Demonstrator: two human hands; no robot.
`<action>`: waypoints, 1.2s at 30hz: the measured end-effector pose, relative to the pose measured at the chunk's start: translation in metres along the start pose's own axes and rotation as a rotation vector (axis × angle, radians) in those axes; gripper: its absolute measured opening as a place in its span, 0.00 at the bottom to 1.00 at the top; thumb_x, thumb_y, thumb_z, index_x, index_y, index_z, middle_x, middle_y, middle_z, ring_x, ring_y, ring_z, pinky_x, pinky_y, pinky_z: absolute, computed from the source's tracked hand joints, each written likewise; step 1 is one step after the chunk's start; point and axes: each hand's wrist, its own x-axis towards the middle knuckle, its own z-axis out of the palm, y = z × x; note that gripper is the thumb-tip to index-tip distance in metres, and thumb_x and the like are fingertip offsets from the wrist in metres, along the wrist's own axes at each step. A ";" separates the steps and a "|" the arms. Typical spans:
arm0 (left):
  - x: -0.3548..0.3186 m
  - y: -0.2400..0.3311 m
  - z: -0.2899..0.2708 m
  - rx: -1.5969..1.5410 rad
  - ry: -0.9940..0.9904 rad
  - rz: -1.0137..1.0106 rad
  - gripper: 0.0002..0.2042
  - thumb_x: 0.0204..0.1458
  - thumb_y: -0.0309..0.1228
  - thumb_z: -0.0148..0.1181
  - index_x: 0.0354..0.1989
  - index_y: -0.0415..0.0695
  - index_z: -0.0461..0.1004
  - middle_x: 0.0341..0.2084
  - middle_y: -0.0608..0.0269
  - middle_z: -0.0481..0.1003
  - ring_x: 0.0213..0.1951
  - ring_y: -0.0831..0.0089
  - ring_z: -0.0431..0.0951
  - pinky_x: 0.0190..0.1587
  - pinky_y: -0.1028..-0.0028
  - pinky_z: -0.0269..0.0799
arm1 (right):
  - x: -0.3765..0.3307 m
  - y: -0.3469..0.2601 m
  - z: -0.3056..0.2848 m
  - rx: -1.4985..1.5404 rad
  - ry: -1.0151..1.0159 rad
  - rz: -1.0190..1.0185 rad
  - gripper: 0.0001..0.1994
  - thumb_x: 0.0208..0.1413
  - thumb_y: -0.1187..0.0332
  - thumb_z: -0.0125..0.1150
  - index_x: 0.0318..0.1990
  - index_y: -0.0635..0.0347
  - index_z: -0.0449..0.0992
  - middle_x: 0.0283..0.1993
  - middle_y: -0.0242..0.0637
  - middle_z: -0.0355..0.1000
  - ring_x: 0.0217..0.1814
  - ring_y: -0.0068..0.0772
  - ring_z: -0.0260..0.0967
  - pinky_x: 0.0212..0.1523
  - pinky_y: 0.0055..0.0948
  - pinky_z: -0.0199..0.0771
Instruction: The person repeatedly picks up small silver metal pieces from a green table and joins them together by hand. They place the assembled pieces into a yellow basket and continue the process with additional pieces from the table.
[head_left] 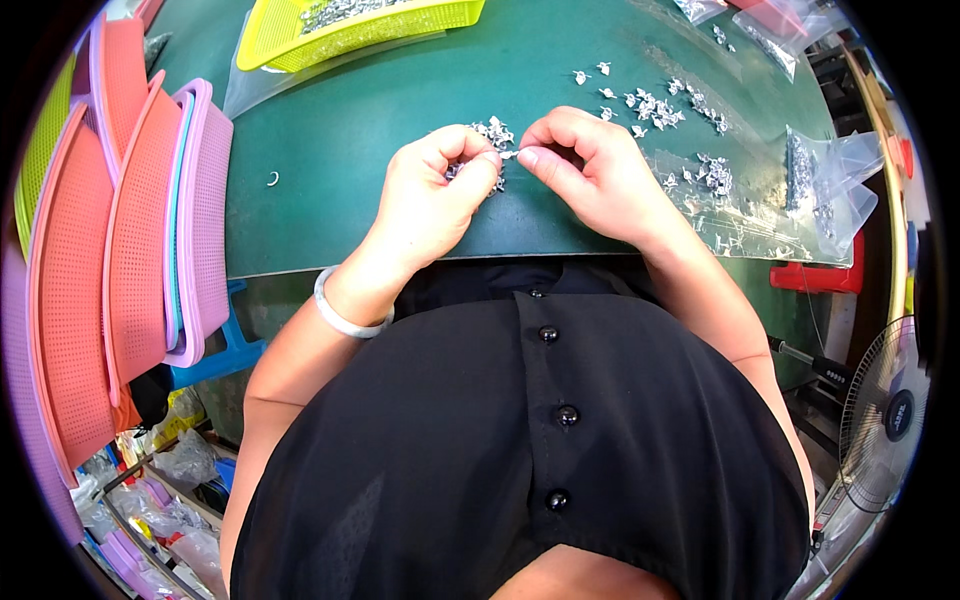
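Observation:
Over the green tabletop (pixel 340 140), my left hand (pixel 425 195) and my right hand (pixel 605 175) meet with thumbs and forefingers pinched. Between their fingertips is a small silvery metal part (pixel 508 155); its exact kind is too small to tell. Both hands seem to grip it, one from each side. Just behind and under my left fingers lies a pile of similar small metal parts (pixel 494 130), partly hidden by that hand. To the right of my right hand, more loose metal parts (pixel 655 108) are scattered, with another cluster (pixel 713 175) nearer the edge.
A yellow-green basket (pixel 365 42) holding small metal parts stands at the far left. Stacked pink and purple baskets (pixel 205 220) rise at the left edge. Clear plastic bags (pixel 830 190) of parts lie right. A curved metal piece (pixel 273 179) rests alone; a fan (pixel 885 420) stands lower right.

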 end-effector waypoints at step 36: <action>0.028 0.024 -0.028 -0.831 -0.075 -0.282 0.06 0.53 0.30 0.47 0.32 0.40 0.67 0.23 0.61 0.70 0.22 0.76 0.68 0.19 0.81 0.63 | 0.002 0.009 0.005 -0.277 0.146 -0.363 0.07 0.44 0.73 0.60 0.32 0.60 0.71 0.32 0.38 0.68 0.34 0.40 0.67 0.33 0.33 0.68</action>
